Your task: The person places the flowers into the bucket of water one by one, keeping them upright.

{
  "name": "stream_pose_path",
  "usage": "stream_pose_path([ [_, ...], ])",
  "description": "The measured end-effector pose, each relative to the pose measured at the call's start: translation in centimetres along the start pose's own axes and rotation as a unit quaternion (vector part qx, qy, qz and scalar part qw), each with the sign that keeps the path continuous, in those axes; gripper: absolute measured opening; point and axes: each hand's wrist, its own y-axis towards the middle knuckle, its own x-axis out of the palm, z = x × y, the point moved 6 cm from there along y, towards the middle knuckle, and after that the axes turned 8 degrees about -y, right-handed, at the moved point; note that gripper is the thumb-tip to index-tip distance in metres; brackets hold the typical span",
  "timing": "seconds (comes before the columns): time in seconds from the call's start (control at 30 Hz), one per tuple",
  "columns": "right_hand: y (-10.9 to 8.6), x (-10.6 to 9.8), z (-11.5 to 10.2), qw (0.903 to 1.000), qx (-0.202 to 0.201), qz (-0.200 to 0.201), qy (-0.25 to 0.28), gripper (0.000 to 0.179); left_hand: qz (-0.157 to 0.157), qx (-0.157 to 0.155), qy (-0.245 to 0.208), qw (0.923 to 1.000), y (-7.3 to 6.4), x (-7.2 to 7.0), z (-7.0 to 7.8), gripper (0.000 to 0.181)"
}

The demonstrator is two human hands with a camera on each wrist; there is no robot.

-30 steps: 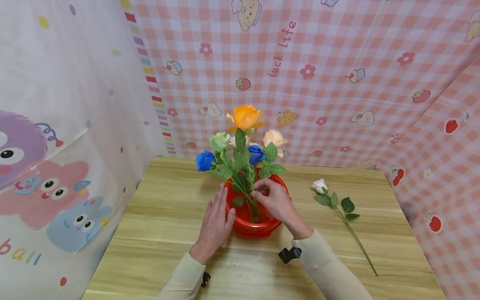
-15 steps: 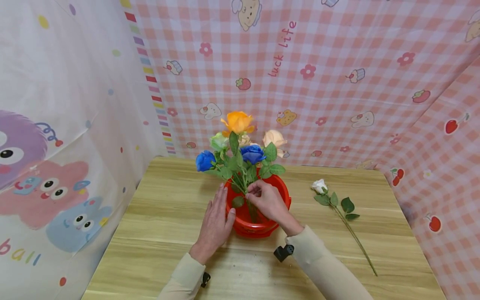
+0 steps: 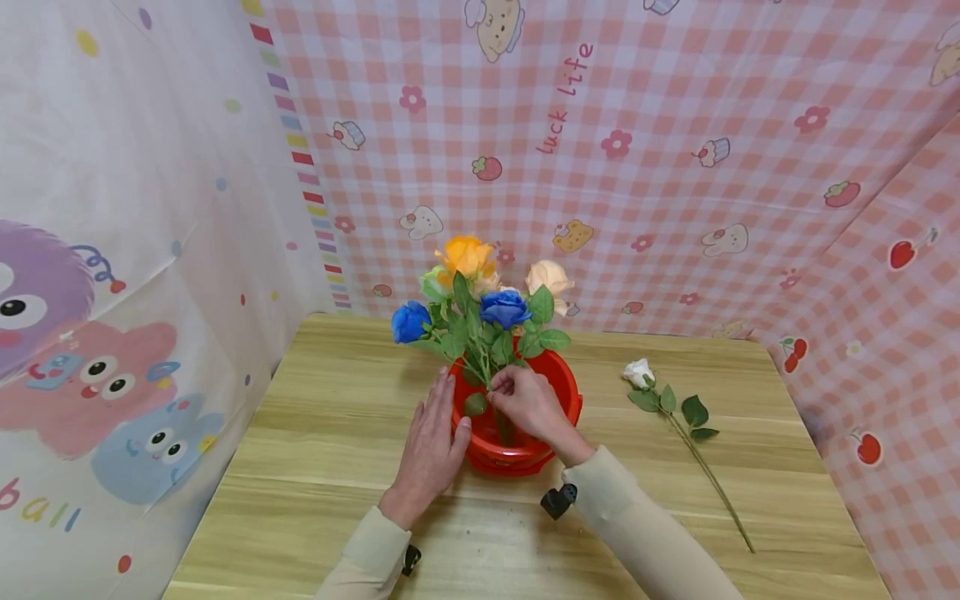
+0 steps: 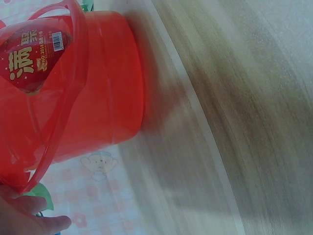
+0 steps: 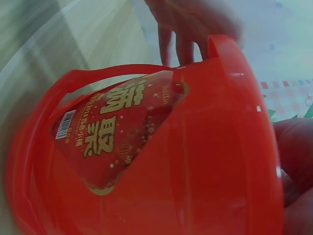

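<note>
A red bucket (image 3: 517, 458) stands on the table and holds several roses upright. Inside its rim my right hand (image 3: 528, 404) pinches a green stem with thumb and fingertips; it appears to belong to the orange rose (image 3: 467, 256), tallest of the bunch. Around it are a blue rose (image 3: 505, 308), another blue rose at the left, a pale green rose (image 3: 433, 284) and a peach rose (image 3: 549, 276). My left hand (image 3: 429, 446) rests with straight fingers along the bucket's left side. In the right wrist view, left-hand fingers (image 5: 185, 50) show beside the bucket; the pinched stem is hidden there.
To the right, a white rose (image 3: 640, 372) with a long leafy stem lies on the wooden table (image 3: 315, 467). A pink checked cloth (image 3: 660, 192) hangs behind, and a white cartoon-printed cloth (image 3: 210, 317) hangs at the left. The bucket's handle (image 4: 61, 120) hangs down its front.
My right hand has shifted left and slightly down inside the bucket. The orange rose has sunk and moved left, and the middle blue rose has shifted a little left. My left hand stays put.
</note>
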Motion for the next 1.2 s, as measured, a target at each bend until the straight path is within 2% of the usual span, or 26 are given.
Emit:
stream_pose_path([
  [0.43,0.6,1.1,-0.1,0.9990,-0.022,-0.010,-0.036,0.005,-0.007,-0.004,0.002,1.0000,0.0,0.0,-0.1,0.065],
  [0.67,1.0,1.4,0.2,0.9985,-0.012,-0.017,-0.051,0.005,-0.004,-0.001,-0.002,1.0000,0.0,0.0,-0.1,0.065],
  [0.93,1.2,1.5,0.6,0.9990,-0.008,-0.040,-0.020,0.008,-0.003,-0.001,-0.003,1.0000,0.1,0.0,-0.1,0.065],
  [1.2,0.3,0.9,0.6,0.9974,0.007,-0.069,0.019,0.019,-0.002,0.001,-0.004,1.0000,0.1,0.0,-0.1,0.066],
])
